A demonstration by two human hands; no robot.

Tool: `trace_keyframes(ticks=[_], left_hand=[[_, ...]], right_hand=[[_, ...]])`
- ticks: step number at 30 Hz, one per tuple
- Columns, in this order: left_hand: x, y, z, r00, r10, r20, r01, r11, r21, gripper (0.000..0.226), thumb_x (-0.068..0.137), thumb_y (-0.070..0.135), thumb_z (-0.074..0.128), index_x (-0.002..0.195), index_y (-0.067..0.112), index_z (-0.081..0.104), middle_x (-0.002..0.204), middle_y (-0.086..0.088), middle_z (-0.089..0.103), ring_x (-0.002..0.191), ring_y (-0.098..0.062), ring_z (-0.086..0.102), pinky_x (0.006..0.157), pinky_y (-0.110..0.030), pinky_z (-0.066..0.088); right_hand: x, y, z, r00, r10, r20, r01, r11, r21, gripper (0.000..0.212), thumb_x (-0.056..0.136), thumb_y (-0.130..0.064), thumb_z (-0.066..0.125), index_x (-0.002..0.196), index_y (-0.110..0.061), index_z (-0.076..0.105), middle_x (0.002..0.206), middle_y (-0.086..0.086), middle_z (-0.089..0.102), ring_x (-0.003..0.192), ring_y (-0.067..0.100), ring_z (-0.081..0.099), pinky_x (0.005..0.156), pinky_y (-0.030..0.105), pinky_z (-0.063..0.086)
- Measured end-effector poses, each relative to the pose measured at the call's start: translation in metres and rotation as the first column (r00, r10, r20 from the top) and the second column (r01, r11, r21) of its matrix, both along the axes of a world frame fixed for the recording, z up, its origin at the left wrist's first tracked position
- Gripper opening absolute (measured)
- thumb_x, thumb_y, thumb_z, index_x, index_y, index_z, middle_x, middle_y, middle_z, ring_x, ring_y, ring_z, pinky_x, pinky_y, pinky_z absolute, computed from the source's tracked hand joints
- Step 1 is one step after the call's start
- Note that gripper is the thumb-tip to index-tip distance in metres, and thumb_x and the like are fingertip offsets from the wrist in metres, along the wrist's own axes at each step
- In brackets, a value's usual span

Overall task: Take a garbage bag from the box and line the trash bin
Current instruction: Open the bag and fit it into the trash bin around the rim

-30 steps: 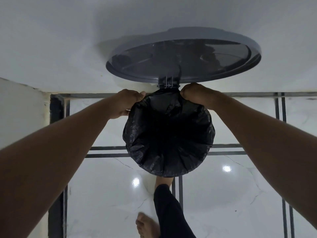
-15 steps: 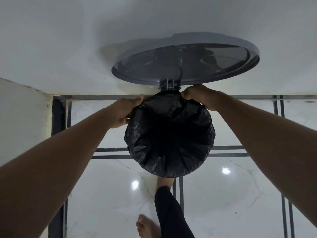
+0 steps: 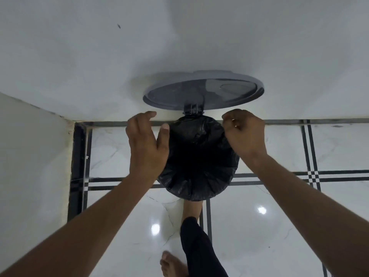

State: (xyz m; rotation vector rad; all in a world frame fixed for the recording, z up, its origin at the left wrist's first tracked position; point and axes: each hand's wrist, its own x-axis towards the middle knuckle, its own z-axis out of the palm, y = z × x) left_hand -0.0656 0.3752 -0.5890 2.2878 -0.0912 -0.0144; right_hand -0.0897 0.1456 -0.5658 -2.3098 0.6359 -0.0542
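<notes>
The left hand (image 3: 146,145) is coming away from the garbage bag (image 3: 196,156) — a second ago it was curled over the rim at the upper left of the trash bin (image 3: 232,177), and now its fingers are spread and relaxed, released, with only the thumb lying just beside the black plastic. The right hand (image 3: 244,131) is also drawing back a little from the hinge side toward the right of the rim; its fingers are curled, and they seem to be pinching the bag's edge, though the contact is partly hidden by the hand itself.

The bag is sitting inside the bin in the middle of the frame, its mouth folded out over the rim all the way round, the plastic gathered in pleats along the lower edge. The grey lid (image 3: 203,94) is standing open above it, against the white wall (image 3: 79,56), and a foot (image 3: 191,208) below the bin appears to be holding the pedal down.

Judging from this, the lining is all but done — the last tuck near the hinge looks finished on the left side. What is likely remaining is for the right hand to let go and the lid to come down.
</notes>
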Motion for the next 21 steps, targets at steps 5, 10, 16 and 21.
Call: trace_keyframes(ticks=[5,10,16,21], left_hand=[[0.016,-0.022,0.077,0.884,-0.239,0.402,0.16,0.962,0.221,0.05,0.104,0.028,0.059,0.144,0.0,0.05,0.147,-0.026,0.045,0.136,-0.037,0.044,0.111,-0.052,0.041],[0.071,-0.041,0.105,0.821,-0.558,0.124,0.471,0.784,0.405,0.06,0.11,0.048,0.028,0.157,0.013,0.04,0.155,-0.015,0.048,0.141,-0.036,0.045,0.113,-0.052,0.041],[0.07,-0.027,0.111,0.727,-0.685,-0.052,0.663,0.68,0.315,0.052,0.111,0.041,0.036,0.157,0.016,0.042,0.154,-0.01,0.053,0.138,-0.03,0.051,0.112,-0.039,0.041],[0.008,-0.007,0.091,0.674,-0.734,-0.08,0.706,0.608,0.363,0.057,0.106,0.043,0.046,0.153,0.012,0.047,0.151,-0.015,0.053,0.133,-0.036,0.053,0.112,-0.047,0.045]], right_hand=[[0.005,0.01,0.068,0.845,0.294,0.446,-0.084,0.898,-0.432,0.022,0.093,-0.018,0.067,0.11,-0.005,0.073,0.11,0.013,0.066,0.1,0.026,0.057,0.087,0.019,0.041],[0.045,-0.013,0.094,0.886,0.438,0.151,-0.387,0.879,-0.279,0.051,0.105,-0.047,0.046,0.14,-0.012,0.058,0.134,0.01,0.058,0.12,0.026,0.059,0.1,0.04,0.05],[0.029,-0.02,0.118,0.852,0.48,-0.209,-0.467,0.877,0.112,0.06,0.103,-0.051,0.051,0.155,-0.021,0.045,0.158,0.002,0.047,0.145,0.018,0.042,0.111,0.02,0.029],[-0.026,-0.007,0.113,0.726,0.583,-0.365,-0.633,0.774,-0.023,0.061,0.101,-0.045,0.057,0.15,-0.011,0.048,0.153,0.01,0.052,0.14,0.027,0.047,0.113,0.03,0.034]])
